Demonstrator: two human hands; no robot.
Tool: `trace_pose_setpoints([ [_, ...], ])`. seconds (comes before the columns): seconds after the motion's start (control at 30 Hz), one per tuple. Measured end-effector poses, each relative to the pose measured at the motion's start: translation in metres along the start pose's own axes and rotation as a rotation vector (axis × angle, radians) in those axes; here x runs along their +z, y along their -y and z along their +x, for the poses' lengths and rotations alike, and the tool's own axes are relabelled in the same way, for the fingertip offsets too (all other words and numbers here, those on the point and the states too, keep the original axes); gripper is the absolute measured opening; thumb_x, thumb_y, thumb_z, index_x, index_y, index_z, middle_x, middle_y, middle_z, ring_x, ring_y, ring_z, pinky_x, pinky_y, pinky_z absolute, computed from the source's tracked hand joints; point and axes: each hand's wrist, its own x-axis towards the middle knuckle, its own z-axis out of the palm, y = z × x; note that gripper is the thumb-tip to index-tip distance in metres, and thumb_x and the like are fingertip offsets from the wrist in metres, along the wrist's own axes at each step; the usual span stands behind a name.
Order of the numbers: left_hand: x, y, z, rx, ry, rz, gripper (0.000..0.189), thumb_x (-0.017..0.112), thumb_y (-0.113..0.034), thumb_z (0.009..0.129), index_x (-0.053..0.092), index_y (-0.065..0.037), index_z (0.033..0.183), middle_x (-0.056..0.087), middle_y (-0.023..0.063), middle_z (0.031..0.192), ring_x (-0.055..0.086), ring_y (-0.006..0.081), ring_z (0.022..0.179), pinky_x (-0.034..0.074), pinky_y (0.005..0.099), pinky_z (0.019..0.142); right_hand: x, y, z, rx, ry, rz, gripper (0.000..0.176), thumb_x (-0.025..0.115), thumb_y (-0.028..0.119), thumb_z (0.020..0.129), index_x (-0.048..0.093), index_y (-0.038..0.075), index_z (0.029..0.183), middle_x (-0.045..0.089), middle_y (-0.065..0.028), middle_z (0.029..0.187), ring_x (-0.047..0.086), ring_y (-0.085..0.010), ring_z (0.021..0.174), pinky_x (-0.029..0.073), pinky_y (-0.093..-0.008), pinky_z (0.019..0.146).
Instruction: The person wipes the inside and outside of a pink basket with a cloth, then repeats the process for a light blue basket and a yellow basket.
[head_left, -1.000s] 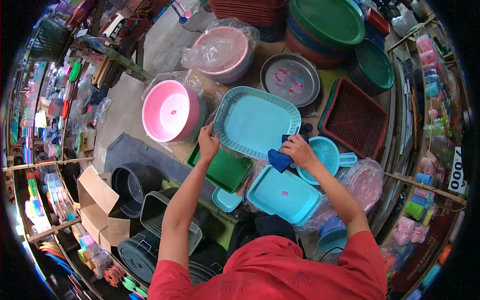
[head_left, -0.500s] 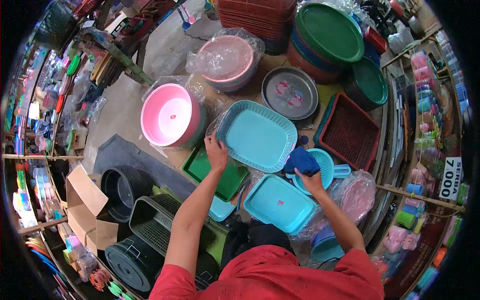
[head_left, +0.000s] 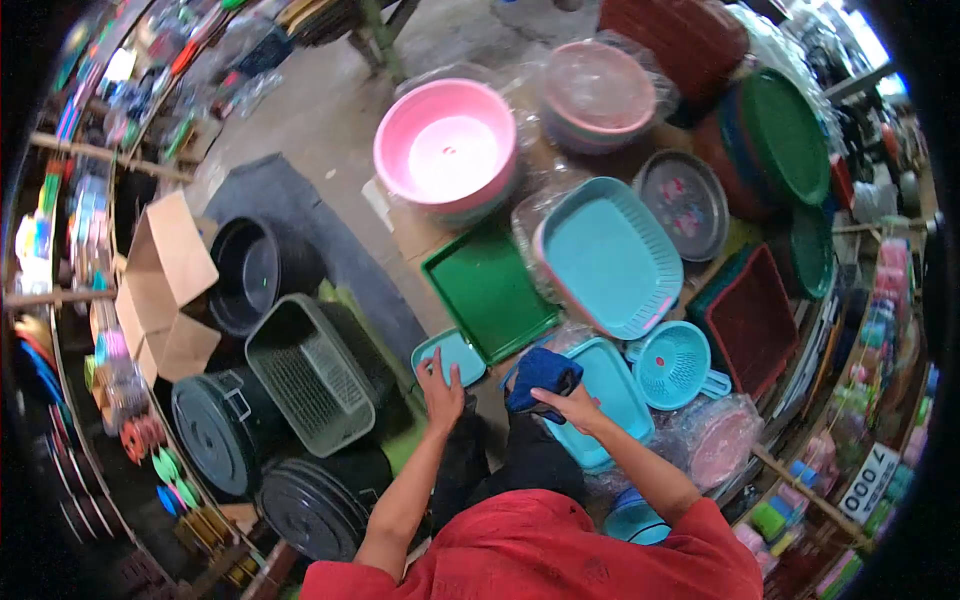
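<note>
My right hand [head_left: 568,402] grips a bunched dark blue cloth [head_left: 545,380], held over the edge of a light blue tray [head_left: 608,395]. Over a small light blue tray [head_left: 452,350] is my left hand [head_left: 441,392], its fingers apart and nothing in them. A green tray [head_left: 492,290] lies just beyond the small one. Farther out sits a light blue slatted basket [head_left: 612,258]. To the right of the trays is a light blue colander [head_left: 672,365] with a handle.
Beyond the trays stand a pink basin [head_left: 447,150] and a grey round tray [head_left: 683,205]. At left are a dark green basket [head_left: 312,375], a black tub [head_left: 245,275], lidded black bins [head_left: 215,430] and an open cardboard box [head_left: 160,290]. A red basket [head_left: 755,320] sits at right.
The view has turned left. My left hand has left the slatted basket's edge and come down to the small tray. My right hand has carried the cloth left, away from the colander.
</note>
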Motion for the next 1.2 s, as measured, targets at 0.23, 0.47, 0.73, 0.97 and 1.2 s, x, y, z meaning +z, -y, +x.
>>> trace_pose_setpoints([
  [0.23, -0.018, 0.160, -0.107, -0.470, 0.036, 0.018, 0.054, 0.062, -0.029, 0.103, 0.054, 0.001, 0.146, 0.050, 0.0291, 0.128, 0.052, 0.0458, 0.121, 0.041, 0.0516, 0.108, 0.078, -0.111, 0.069, 0.246, 0.178, -0.202, 0.067, 0.090, 0.026, 0.086, 0.061, 0.004, 0.141, 0.068, -0.0050, 0.133, 0.063, -0.0179, 0.121, 0.049, -0.0385, 0.110],
  [0.47, 0.057, 0.314, -0.129, -0.706, 0.128, -0.106, 0.044, 0.065, -0.031, 0.100, 0.066, 0.000, 0.132, 0.065, 0.0247, 0.117, 0.062, 0.0413, 0.113, 0.047, 0.0470, 0.102, 0.109, -0.278, 0.169, 0.445, 0.199, -0.623, 0.071, 0.085, 0.035, 0.089, 0.056, 0.003, 0.145, 0.065, -0.0086, 0.140, 0.059, -0.0215, 0.129, 0.046, -0.0391, 0.111],
  [0.73, 0.169, 0.494, -0.095, -0.880, 0.238, -0.366, 0.039, 0.065, -0.036, 0.099, 0.072, 0.000, 0.112, 0.074, 0.0215, 0.099, 0.073, 0.0354, 0.096, 0.055, 0.0438, 0.087, 0.037, -0.486, 0.320, 0.548, -0.128, -0.961, 0.079, 0.091, 0.040, 0.081, 0.059, 0.000, 0.141, 0.066, -0.0141, 0.138, 0.060, -0.0258, 0.130, 0.047, -0.0421, 0.109],
  [0.97, 0.254, 0.606, -0.089, -1.033, 0.278, -0.135, 0.032, 0.068, -0.028, 0.096, 0.073, -0.003, 0.115, 0.077, 0.0159, 0.103, 0.074, 0.0342, 0.098, 0.056, 0.0443, 0.089, 0.008, -0.536, 0.418, 0.500, -0.117, -0.976, 0.055, 0.088, 0.026, 0.085, 0.069, 0.000, 0.130, 0.073, -0.0105, 0.127, 0.067, -0.0228, 0.116, 0.049, -0.0385, 0.105],
  [1.2, 0.313, 0.669, -0.106, -1.010, 0.147, -0.026, 0.050, 0.071, -0.025, 0.094, 0.063, -0.003, 0.138, 0.075, 0.0212, 0.116, 0.072, 0.0396, 0.111, 0.054, 0.0432, 0.103, -0.023, -0.573, 0.480, 0.515, -0.107, -1.065, 0.042, 0.086, 0.022, 0.086, 0.076, 0.005, 0.123, 0.077, -0.0077, 0.117, 0.070, -0.0206, 0.108, 0.051, -0.0367, 0.101],
])
